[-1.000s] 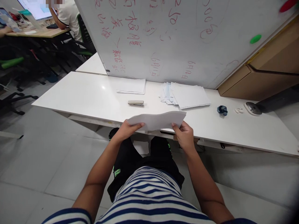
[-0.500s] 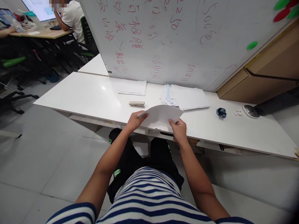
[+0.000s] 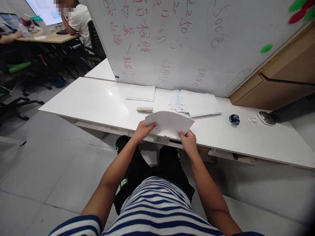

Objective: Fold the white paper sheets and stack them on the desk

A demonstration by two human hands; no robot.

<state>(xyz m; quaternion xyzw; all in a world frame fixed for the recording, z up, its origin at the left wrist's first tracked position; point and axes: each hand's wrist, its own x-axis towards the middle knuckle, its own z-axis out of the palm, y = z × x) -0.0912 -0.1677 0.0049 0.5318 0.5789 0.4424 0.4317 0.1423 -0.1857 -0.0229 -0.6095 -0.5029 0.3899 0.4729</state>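
Between my hands a white sheet of paper [image 3: 168, 122] is held up, bowed along its top, over the front edge of the desk; whether it is one sheet or several I cannot tell. My left hand [image 3: 144, 130] grips its left side, thumb on the near face. On the right side, my right hand [image 3: 188, 140] pinches the lower corner. Just beyond the paper lies a beige stapler [image 3: 145, 110]. Behind it is a thin stack of paper [image 3: 141, 93], and to the right a larger paper stack [image 3: 201, 103] with bluish sheets [image 3: 178, 101] beside it.
A whiteboard [image 3: 182, 42] with red writing stands along the back of the white desk [image 3: 81, 98]. Cardboard boxes [image 3: 265, 88] are at the right. A dark blue crumpled-looking item [image 3: 234, 119] and a grey-black device [image 3: 266, 118] lie on the right side. Another person [image 3: 81, 23] sits far left.
The paper's left side has turned so that more of its face shows, and its left corner stands higher. Both hands keep their hold. The whole view has shifted slightly.
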